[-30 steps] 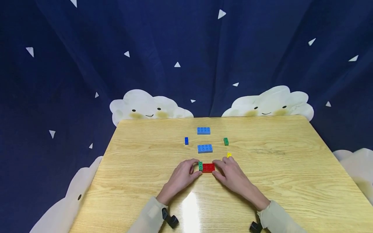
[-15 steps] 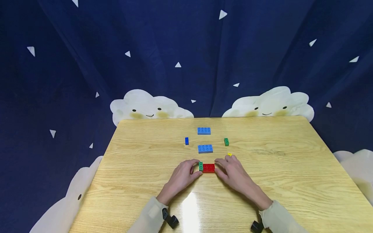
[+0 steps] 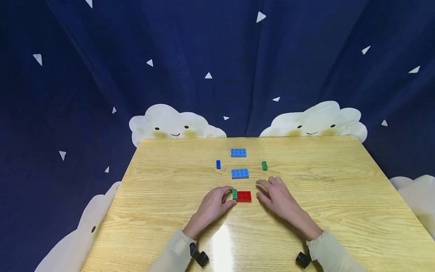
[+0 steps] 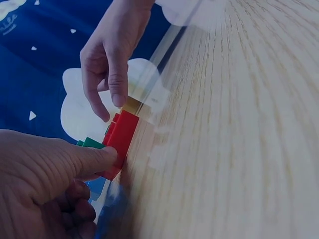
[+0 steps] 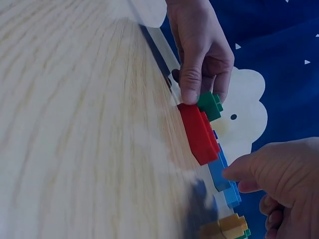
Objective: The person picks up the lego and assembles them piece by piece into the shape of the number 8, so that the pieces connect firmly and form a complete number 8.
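Observation:
A red brick (image 3: 244,196) lies lengthwise on the wooden table, with a small green brick (image 3: 234,194) mounted on its left end. My left hand (image 3: 211,204) pinches that end; in the left wrist view the thumb presses the red brick's near side. To the right of the red brick, apart from it, is my right hand (image 3: 281,199), its fingers loosely bent around nothing. A yellow brick (image 5: 230,227) stands beyond the right hand, mostly covered by its fingers in the head view.
Behind the red brick lie two light blue bricks (image 3: 239,173), one farther back than the other. A narrow dark blue brick (image 3: 218,164) is left of them, and another green brick (image 3: 264,166) is on the right. A dark blue curtain (image 3: 190,68) hangs past the table's far edge.
My right hand has left the red brick's right end and shifted to the right, now covering more of the yellow brick. The left hand keeps its hold.

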Tool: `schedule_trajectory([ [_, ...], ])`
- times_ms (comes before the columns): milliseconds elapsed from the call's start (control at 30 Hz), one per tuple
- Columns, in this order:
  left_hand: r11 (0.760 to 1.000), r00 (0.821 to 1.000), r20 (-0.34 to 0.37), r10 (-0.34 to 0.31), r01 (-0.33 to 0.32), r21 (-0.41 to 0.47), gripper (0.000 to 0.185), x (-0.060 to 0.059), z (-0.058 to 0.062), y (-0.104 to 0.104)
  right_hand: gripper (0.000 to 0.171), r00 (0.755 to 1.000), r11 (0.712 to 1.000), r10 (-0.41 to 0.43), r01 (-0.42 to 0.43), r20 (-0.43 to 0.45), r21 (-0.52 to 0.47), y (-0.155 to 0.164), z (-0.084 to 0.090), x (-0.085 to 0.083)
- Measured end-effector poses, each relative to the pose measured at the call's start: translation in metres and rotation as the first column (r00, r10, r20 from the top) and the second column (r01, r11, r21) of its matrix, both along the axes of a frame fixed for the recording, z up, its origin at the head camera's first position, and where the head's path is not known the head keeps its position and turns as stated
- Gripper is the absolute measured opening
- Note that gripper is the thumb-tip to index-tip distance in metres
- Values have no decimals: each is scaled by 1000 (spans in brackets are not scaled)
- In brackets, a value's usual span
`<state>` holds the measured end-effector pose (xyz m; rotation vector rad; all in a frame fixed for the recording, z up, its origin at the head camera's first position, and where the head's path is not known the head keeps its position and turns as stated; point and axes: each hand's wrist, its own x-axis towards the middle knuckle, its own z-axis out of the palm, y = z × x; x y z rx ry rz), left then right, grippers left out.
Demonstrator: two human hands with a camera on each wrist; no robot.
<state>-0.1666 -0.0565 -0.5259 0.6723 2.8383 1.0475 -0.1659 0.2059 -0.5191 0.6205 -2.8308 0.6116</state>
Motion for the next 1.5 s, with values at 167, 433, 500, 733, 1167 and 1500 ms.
schedule_trajectory([
  [167, 1000, 999, -33, -12, 11, -21, 38, 1, -3, 0, 38, 1000, 1000, -9, 9, 15, 0, 6, -1, -2],
  [433, 1000, 999, -45, -16, 15, -20, 36, 1, -1, -1, 38, 1000, 1000, -6, 6, -7, -16, 14, -4, -8],
  [500, 1000, 999, -41, -15, 14, -19, 36, 1, -1, -1, 38, 1000, 1000, -7, 7, -15, -24, 16, -4, -9],
  [733, 1000, 1000, -22, -13, 13, -23, 37, 1, -2, -1, 43, 1000, 999, -30, 30, 3, -17, 23, -4, -13],
  [1167, 1000, 1000, -6, 1, -1, -19, 37, 2, -2, -1, 42, 998, 998, -62, 61, 20, 11, 31, -3, -17],
  [1500, 1000, 1000, 4, 6, -6, -25, 41, 1, -4, -2, 35, 999, 999, -51, 51, 8, 9, 32, -4, -17],
])
